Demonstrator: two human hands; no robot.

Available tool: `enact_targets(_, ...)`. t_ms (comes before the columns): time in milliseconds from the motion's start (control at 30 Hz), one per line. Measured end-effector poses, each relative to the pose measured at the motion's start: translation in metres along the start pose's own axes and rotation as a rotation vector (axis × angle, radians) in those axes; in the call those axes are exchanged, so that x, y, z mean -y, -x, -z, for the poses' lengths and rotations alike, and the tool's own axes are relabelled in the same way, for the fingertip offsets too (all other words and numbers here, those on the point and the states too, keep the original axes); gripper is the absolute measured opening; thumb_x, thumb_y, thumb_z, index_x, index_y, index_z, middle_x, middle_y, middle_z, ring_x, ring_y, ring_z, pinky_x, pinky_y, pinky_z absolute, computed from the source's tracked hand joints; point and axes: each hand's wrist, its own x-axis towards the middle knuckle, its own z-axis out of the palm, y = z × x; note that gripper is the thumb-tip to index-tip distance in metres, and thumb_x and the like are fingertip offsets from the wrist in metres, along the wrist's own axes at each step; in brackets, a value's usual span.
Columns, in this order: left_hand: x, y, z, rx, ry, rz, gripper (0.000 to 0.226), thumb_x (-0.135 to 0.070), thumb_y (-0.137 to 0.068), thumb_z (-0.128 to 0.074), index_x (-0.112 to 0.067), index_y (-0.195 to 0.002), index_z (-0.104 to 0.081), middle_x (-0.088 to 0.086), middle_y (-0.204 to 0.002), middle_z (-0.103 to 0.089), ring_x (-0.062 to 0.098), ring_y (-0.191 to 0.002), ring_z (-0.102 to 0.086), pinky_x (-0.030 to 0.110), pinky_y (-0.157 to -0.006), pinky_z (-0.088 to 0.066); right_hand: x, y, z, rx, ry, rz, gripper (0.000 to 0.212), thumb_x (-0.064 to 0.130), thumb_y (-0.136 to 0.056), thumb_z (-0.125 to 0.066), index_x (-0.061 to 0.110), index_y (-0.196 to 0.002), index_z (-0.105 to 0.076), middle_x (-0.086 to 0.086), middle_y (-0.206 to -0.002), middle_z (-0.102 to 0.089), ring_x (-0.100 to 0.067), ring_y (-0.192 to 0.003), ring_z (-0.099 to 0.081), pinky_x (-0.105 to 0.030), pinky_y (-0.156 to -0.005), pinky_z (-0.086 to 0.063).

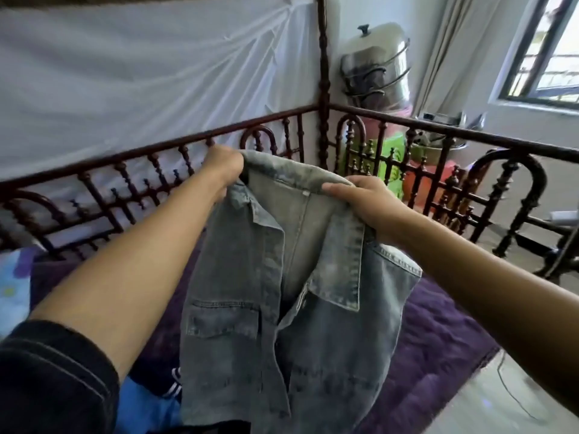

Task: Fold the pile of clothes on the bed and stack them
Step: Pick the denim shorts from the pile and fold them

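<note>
Above the bed [445,339], with its purple cover, we hold a denim jacket [282,308] up in the air. Its front faces us and hangs open, and the hem drops out of view at the bottom. Our left hand [224,166] has its fingers curled round the cloth at one shoulder. Our right hand [360,202] grips the collar at the other side, thumb on top. The jacket is clear of the cover where we can see it.

We judge this to be the start of folding this one piece: it is lifted and spread, not yet folded. Next we would need to lay it flat on the free part of the bed, close the front and bring the sleeves in. A blue garment [147,408] and a dark striped one [175,382] lie low at the left, unfolded, so much of the pile seems left to do. No finished stack is in view.

Beyond the rail [175,144], in the corner, stands a big steel pot [376,67] with its lid on, so its contents are hidden. Under it are a green [388,153] and a red [419,187] plastic thing, perhaps tubs. We cannot tell what they hold.
</note>
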Motion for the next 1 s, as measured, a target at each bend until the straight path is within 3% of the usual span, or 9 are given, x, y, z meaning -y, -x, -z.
enact_targets(67, 0.012, 0.005, -0.058, 0.18, 0.051, 0.043, 0.009, -0.003, -0.081, -0.053, -0.003, -0.085, -0.061, 0.009, -0.081, -0.056, 0.023, -0.079, -0.054, 0.023, -0.057, -0.04, -0.044, -0.01, 0.025, -0.015, 0.002, -0.149, 0.037, 0.022, -0.084, -0.073, -0.009, -0.103, -0.065, -0.022, -0.092, -0.069, -0.03, -0.078, -0.065, -0.045, -0.079, -0.056)
enact_targets(133, 0.025, 0.013, -0.112, 0.294, 0.022, 0.066, 0.016, -0.005, -0.076, -0.061, -0.009, -0.062, -0.055, 0.001, -0.06, -0.047, 0.018, -0.059, -0.045, 0.02, -0.04, -0.031, -0.093, -0.02, 0.052, -0.081, 0.09, -0.249, 0.037, 0.017, -0.083, -0.074, -0.013, -0.102, -0.064, -0.02, -0.088, -0.066, -0.026, -0.076, -0.061, -0.043, -0.076, -0.054)
enact_targets(233, 0.041, 0.021, -0.192, 0.401, 0.013, 0.102, 0.018, -0.014, -0.072, -0.068, -0.012, -0.057, -0.058, -0.002, -0.052, -0.044, 0.014, -0.05, -0.04, 0.024, -0.044, -0.028, -0.163, -0.037, 0.1, -0.176, 0.345, -0.315, 0.036, 0.025, -0.081, -0.077, -0.008, -0.087, -0.064, -0.01, -0.077, -0.06, -0.02, -0.072, -0.055, -0.043, -0.069, -0.049)
enact_targets(400, 0.059, 0.019, -0.326, 0.554, 0.047, 0.175, 0.023, -0.026, -0.068, -0.078, -0.017, -0.072, -0.057, -0.001, -0.074, -0.056, 0.012, -0.064, -0.049, 0.027, -0.058, -0.039, -0.271, -0.074, 0.186, -0.237, 0.699, -0.434, 0.032, 0.041, -0.083, -0.069, 0.018, -0.067, -0.052, -0.002, -0.073, -0.061, -0.026, -0.077, -0.06, -0.032, -0.062, -0.04)
enact_targets(533, 0.077, 0.003, -0.43, 0.655, 0.129, 0.331, 0.038, -0.023, -0.079, -0.075, -0.013, -0.112, -0.058, 0.001, -0.096, -0.058, 0.016, -0.084, -0.057, 0.029, -0.074, -0.048, -0.362, -0.126, 0.265, -0.195, 0.745, -0.591, 0.025, 0.038, -0.087, -0.065, 0.014, -0.08, -0.063, -0.011, -0.087, -0.068, -0.033, -0.087, -0.063, -0.036, -0.071, -0.046)
enact_targets(633, 0.109, -0.015, -0.483, 0.539, 0.046, 0.43, 0.034, -0.019, -0.081, -0.073, -0.013, -0.112, -0.059, 0.002, -0.097, -0.053, 0.018, -0.086, -0.054, 0.029, -0.075, -0.047, -0.43, -0.161, 0.311, -0.105, 0.771, -0.738, 0.023, 0.036, -0.087, -0.064, 0.013, -0.082, -0.064, -0.015, -0.095, -0.069, -0.033, -0.089, -0.063, -0.034, -0.071, -0.045)
enact_targets(800, 0.188, -0.007, -0.501, 0.542, -0.242, 0.578, 0.033, -0.016, -0.083, -0.068, -0.007, -0.114, -0.061, 0.01, -0.101, -0.062, 0.028, -0.087, -0.061, 0.029, -0.075, -0.046, -0.508, -0.188, 0.342, 0.144, 0.885, -0.938, 0.035, 0.035, -0.088, -0.059, 0.013, -0.115, -0.061, -0.016, -0.117, -0.064, -0.034, -0.106, -0.06, -0.036, -0.084, -0.048)
enact_targets(900, 0.231, 0.026, -0.482, 0.62, -0.419, 0.617, 0.033, -0.022, -0.084, -0.068, -0.009, -0.114, -0.062, 0.012, -0.114, -0.063, 0.023, -0.091, -0.063, 0.024, -0.07, -0.044, -0.52, -0.213, 0.329, 0.294, 1.2, -0.843, 0.042, 0.035, -0.09, -0.053, 0.016, -0.127, -0.048, -0.013, -0.13, -0.05, -0.034, -0.121, -0.047, -0.042, -0.095, -0.045)
enact_targets(1000, 0.268, 0.064, -0.464, 0.712, -0.541, 0.674, 0.04, -0.026, -0.085, -0.066, -0.011, -0.121, -0.057, 0.011, -0.127, -0.055, 0.028, -0.108, -0.058, 0.03, -0.085, -0.047, -0.521, -0.247, 0.286, 0.495, 1.336, -0.491, 0.046, 0.026, -0.089, -0.054, 0.02, -0.134, -0.046, -0.009, -0.132, -0.049, -0.031, -0.123, -0.043, -0.04, -0.096, -0.04)
